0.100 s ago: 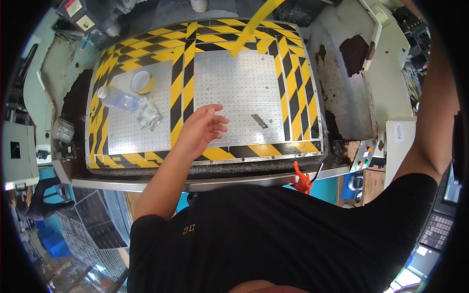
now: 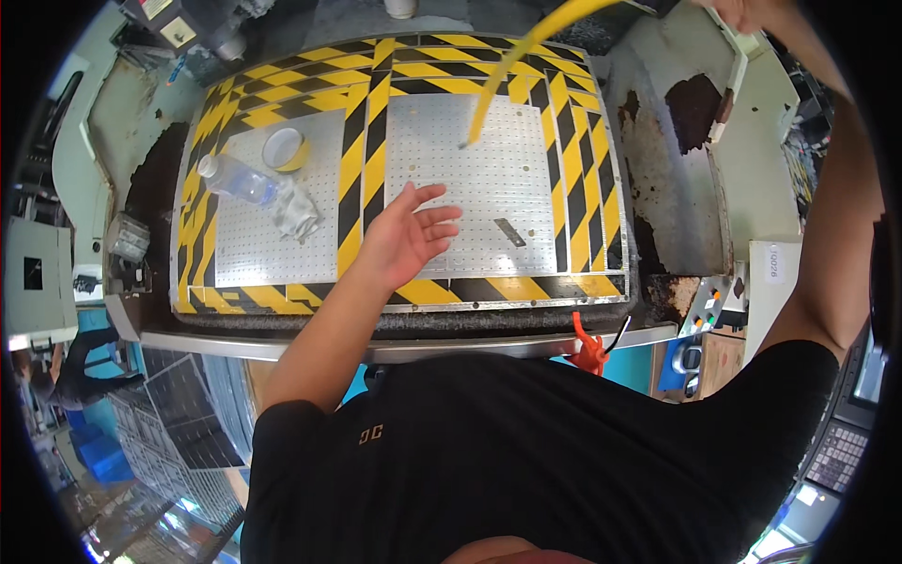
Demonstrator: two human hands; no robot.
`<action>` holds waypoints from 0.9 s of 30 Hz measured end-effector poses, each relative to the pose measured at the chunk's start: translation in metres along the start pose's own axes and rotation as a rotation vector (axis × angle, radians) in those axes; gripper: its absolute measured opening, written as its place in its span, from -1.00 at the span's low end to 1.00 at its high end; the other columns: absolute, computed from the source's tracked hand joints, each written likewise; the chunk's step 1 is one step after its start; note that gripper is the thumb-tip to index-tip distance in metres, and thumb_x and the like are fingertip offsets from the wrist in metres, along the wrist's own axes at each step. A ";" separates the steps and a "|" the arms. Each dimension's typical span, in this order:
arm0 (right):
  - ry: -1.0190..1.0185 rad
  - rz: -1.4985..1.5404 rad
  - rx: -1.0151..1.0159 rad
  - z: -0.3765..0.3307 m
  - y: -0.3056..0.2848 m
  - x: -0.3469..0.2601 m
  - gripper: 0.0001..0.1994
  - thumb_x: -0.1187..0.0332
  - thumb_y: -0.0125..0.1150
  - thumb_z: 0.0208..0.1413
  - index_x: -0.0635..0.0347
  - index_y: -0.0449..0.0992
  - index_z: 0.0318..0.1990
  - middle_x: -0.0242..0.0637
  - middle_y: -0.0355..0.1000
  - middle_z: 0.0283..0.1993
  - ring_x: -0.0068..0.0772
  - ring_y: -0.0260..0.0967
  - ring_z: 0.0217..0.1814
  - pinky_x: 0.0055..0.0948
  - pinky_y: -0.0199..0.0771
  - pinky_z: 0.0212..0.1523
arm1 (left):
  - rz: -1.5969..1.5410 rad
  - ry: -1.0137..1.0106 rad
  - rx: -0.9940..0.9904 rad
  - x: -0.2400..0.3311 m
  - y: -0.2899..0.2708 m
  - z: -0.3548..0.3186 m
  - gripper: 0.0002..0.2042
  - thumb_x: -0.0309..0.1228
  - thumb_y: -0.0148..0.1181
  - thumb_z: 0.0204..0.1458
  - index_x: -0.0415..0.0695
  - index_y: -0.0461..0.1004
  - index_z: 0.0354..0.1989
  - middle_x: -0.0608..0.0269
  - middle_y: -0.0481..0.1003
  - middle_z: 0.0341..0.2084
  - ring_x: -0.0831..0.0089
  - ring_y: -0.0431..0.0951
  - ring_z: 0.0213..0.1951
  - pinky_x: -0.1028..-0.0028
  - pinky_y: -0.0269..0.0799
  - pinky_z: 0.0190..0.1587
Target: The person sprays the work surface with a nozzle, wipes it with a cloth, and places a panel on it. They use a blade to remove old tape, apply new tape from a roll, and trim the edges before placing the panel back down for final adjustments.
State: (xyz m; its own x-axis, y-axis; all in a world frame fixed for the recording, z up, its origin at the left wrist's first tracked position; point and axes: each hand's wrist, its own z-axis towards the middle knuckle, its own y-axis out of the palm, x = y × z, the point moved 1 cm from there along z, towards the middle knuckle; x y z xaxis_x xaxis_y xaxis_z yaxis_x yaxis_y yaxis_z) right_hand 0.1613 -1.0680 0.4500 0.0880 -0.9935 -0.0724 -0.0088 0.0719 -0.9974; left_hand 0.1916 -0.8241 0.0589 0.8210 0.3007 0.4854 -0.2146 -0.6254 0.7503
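Over the perforated metal plate (image 2: 451, 122), my left hand (image 2: 409, 240) is held palm up, its fingers apart and nothing in it. A dark, slim flat piece (image 2: 510, 232) lies on the plate, to the right of these fingers. From the upper edge a long, bent yellow strip (image 2: 526, 47) hangs down, its lower end above or on the plate; whether it is tape or hose I cannot tell. At the top right, my right hand (image 2: 738, 13) is raised and partly cut off. Its fingers look curled, and what they hold is out of view, as is the strip's upper end.
On the left perforated plate are a clear plastic bottle (image 2: 235, 179), a roll of tape (image 2: 285, 149) and a crumpled whitish cloth (image 2: 295, 213). Yellow-and-black striped tape (image 2: 352, 179) borders both plates. An orange-red thing (image 2: 588, 355) hangs at the front rail (image 2: 470, 350).
The yellow strip's lower end has come down and to the right. My left hand has turned palm up, with the fingers spread. My right hand has come into view at the top right.
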 end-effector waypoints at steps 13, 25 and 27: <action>-0.160 0.186 0.054 -0.053 0.054 0.089 -0.70 0.33 0.40 0.13 0.24 0.55 -0.02 -0.43 0.47 -0.27 -0.71 0.31 -0.39 -0.67 0.29 -0.42 | 0.041 -0.035 -0.098 -0.035 -0.008 0.069 -0.79 -0.33 0.17 0.28 -0.17 0.47 -0.02 0.13 0.62 -0.16 0.41 0.67 -0.21 0.46 0.63 -0.19; -0.043 0.422 0.008 -0.081 0.091 0.104 -0.82 0.41 0.37 0.14 0.26 0.56 -0.15 -0.43 0.46 -0.45 -0.62 0.33 -0.48 -0.54 0.30 -0.47 | 0.722 0.059 -0.169 -0.013 0.010 0.012 -0.73 -0.65 0.22 0.08 -0.27 0.52 -0.02 0.08 0.38 0.16 0.37 0.57 0.00 0.44 0.53 0.06; -0.085 0.458 0.029 -0.092 0.110 0.117 -0.78 0.50 0.37 0.14 0.27 0.55 -0.07 -0.54 0.40 -0.44 -0.83 0.20 -0.46 -0.72 0.16 -0.47 | 0.927 0.128 -0.165 -0.004 0.014 -0.003 -0.72 -0.65 0.22 0.05 -0.27 0.54 -0.03 0.09 0.35 0.19 0.36 0.56 0.00 0.42 0.53 0.06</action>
State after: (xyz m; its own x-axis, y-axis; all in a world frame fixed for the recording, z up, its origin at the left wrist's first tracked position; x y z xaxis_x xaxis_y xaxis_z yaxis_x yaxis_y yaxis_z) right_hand 0.0791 -1.1848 0.3322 0.1633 -0.8480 -0.5043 -0.0378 0.5054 -0.8621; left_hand 0.1839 -0.8321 0.0692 0.2244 -0.1816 0.9574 -0.8319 -0.5474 0.0911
